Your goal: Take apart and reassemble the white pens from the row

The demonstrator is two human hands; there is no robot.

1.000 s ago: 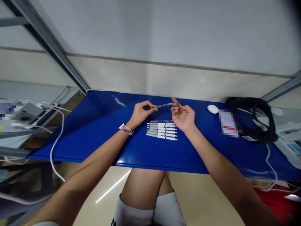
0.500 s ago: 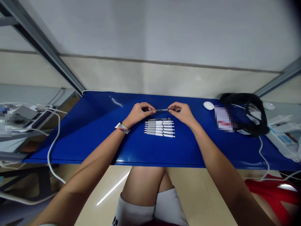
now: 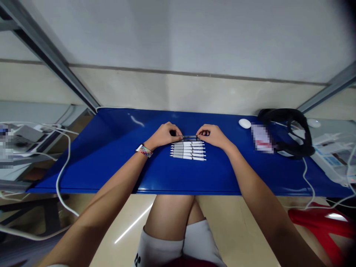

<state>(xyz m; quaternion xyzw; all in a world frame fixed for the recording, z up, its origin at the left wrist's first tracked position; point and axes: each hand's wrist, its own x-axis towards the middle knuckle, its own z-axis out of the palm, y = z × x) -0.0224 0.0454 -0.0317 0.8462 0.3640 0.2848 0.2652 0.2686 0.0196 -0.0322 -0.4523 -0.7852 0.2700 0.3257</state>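
Between my two hands lies a slim, dark-and-clear pen (image 3: 189, 137), level and parallel to the row below it. My left hand (image 3: 166, 134) pinches its left end between thumb and fingertips. At its right end, my right hand (image 3: 211, 135) is closed in the same kind of pinch. Just on the near side, several white pens with grey grips (image 3: 188, 151) lie side by side, tips pointing left. The held pen is right against the far edge of this row; whether it rests on the table I cannot tell. A colourful woven band is on my left wrist.
The blue table (image 3: 111, 163) runs up to the wall. On its right are a white mouse-like object (image 3: 244, 123), a blurred packet (image 3: 261, 138) and a black headset strap (image 3: 308, 139). White cables (image 3: 65, 167) hang at both sides. A red stool (image 3: 319, 218) stands lower right.
Both hands have moved a little toward me, bringing the held pen down close to the far side of the row. The pens in the row keep their places.
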